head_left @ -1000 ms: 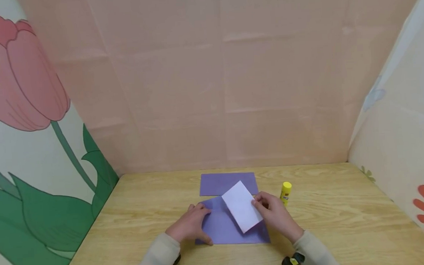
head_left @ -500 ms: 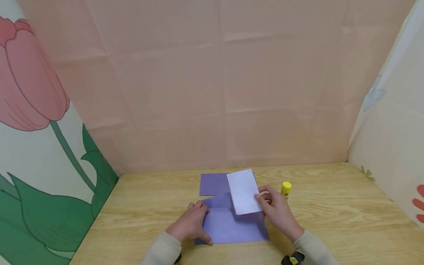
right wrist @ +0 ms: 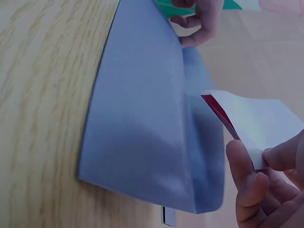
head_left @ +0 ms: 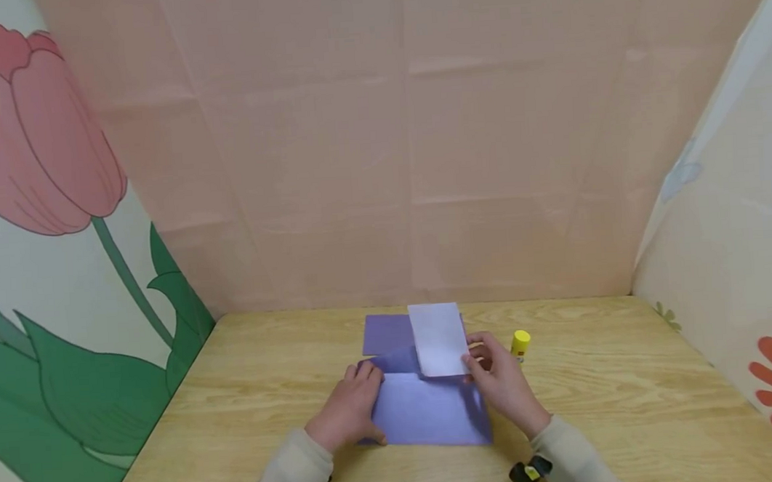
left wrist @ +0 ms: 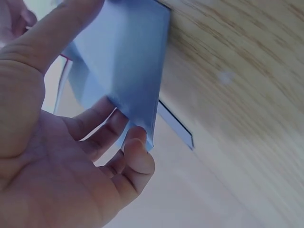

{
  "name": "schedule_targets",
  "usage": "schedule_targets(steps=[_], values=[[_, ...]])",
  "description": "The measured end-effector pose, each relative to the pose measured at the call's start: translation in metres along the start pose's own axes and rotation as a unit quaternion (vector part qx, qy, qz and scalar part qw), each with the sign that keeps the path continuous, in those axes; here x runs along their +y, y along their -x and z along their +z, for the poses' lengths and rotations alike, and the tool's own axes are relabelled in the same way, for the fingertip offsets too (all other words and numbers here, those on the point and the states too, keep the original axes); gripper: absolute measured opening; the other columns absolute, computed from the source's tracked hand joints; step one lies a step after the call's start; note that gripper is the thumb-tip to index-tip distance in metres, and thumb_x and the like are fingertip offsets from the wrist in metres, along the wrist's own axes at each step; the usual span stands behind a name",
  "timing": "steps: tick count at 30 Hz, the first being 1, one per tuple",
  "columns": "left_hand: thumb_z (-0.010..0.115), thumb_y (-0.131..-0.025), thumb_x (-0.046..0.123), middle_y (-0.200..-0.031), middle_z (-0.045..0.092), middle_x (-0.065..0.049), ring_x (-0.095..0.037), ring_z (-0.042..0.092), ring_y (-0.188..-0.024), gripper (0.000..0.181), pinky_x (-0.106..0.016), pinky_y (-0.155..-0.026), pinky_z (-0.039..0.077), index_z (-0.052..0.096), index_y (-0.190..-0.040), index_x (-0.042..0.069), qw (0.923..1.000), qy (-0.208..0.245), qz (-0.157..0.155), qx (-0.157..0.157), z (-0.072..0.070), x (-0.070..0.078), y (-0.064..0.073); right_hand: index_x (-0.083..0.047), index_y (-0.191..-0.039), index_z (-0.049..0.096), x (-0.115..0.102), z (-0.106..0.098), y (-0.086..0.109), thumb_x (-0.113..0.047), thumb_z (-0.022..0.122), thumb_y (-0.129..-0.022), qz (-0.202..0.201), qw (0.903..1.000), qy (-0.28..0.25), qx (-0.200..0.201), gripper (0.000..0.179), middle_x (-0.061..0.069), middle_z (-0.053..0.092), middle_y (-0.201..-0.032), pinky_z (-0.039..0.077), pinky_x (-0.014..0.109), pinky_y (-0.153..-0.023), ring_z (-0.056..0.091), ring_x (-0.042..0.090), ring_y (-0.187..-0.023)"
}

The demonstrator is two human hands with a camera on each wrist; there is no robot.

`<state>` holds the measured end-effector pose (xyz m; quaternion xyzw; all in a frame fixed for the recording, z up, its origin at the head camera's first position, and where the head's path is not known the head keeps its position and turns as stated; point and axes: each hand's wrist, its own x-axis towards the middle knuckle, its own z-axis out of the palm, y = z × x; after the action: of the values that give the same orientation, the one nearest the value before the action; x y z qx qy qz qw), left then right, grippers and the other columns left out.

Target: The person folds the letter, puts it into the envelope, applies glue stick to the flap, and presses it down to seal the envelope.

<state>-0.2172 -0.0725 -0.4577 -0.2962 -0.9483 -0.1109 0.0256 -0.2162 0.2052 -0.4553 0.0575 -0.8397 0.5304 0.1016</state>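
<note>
The right hand [head_left: 502, 386] held a small white rectangular paper card [head_left: 438, 340] in a narrow pinch, with the thumb on the upper side and the fingers beneath, at the right edge near the lower corner. The left hand [head_left: 347, 410] kept a wider grip on a large folded sheet of purple paper [head_left: 428, 413]: its thumb lay by the near left corner, and its fingertips touched the far flap. What had just changed was mainly the card. One second earlier it was slanted above the middle of the purple sheet; now it stood nearly straight and farther away from the person, so that in the head view it covered a part of a second, flat purple paper rectangle [head_left: 386, 334]. The far flap of the folded sheet also looked darker and more raised than before. For the work in hand, it seemed to mean that the card was being brought into line with the fold, but it was not yet laid down: the right wrist view showed it in the air, apart from the sheet, with a red face along one edge. The yellow-capped glue stick [head_left: 521, 344] stood untouched, just beyond the right hand, on the pale wooden table [head_left: 269, 378].
</note>
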Motion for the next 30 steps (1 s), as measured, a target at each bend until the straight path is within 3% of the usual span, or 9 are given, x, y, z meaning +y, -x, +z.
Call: schedule_targets(steps=[8, 16, 21, 30], values=[[0.1, -0.049, 0.038, -0.118, 0.051, -0.007, -0.023, 0.043, -0.098, 0.094, -0.035, -0.078, 0.049, 0.054, -0.124, 0.005, 0.9983, -0.05, 0.013, 0.027, -0.001, 0.01, 0.004, -0.008, -0.12, 0.057, -0.003, 0.001, 0.002, -0.001, 0.061, -0.097, -0.024, 0.9994, 0.024, -0.006, 0.024, 0.015, 0.068, -0.096, 0.058, 0.03, -0.063, 0.067, 0.022, -0.069], [0.1, -0.05, 0.037, -0.106, 0.05, -0.002, -0.02, 0.041, -0.09, 0.089, -0.029, -0.071, 0.043, 0.05, -0.118, 0.009, 0.9978, -0.043, 0.018, 0.047, -0.001, 0.011, 0.007, -0.011, -0.121, 0.058, 0.001, 0.0, 0.001, 0.001, 0.061, -0.097, -0.071, 0.9949, 0.07, -0.019, 0.028, 0.009, 0.068, -0.094, 0.056, 0.025, -0.063, 0.065, 0.017, -0.07], [0.099, -0.051, 0.038, -0.106, 0.05, -0.002, -0.02, 0.041, -0.091, 0.088, -0.03, -0.072, 0.044, 0.05, -0.118, 0.009, 0.9977, -0.048, 0.015, 0.046, -0.001, 0.012, 0.008, -0.013, -0.122, 0.061, 0.004, 0.001, 0.0, -0.001, 0.061, -0.097, -0.106, 0.987, 0.119, -0.02, 0.028, 0.003, 0.066, -0.089, 0.052, 0.023, -0.059, 0.057, 0.009, -0.068], [0.099, -0.052, 0.037, -0.108, 0.051, -0.002, -0.019, 0.041, -0.091, 0.088, -0.029, -0.072, 0.044, 0.051, -0.12, 0.008, 0.9969, -0.058, 0.016, 0.051, 0.0, 0.014, 0.009, -0.01, -0.118, 0.068, 0.001, 0.002, 0.002, 0.004, 0.064, -0.092, -0.17, 0.9639, 0.205, -0.003, 0.029, 0.0, 0.065, -0.083, 0.044, 0.021, -0.054, 0.045, 0.003, -0.061]])
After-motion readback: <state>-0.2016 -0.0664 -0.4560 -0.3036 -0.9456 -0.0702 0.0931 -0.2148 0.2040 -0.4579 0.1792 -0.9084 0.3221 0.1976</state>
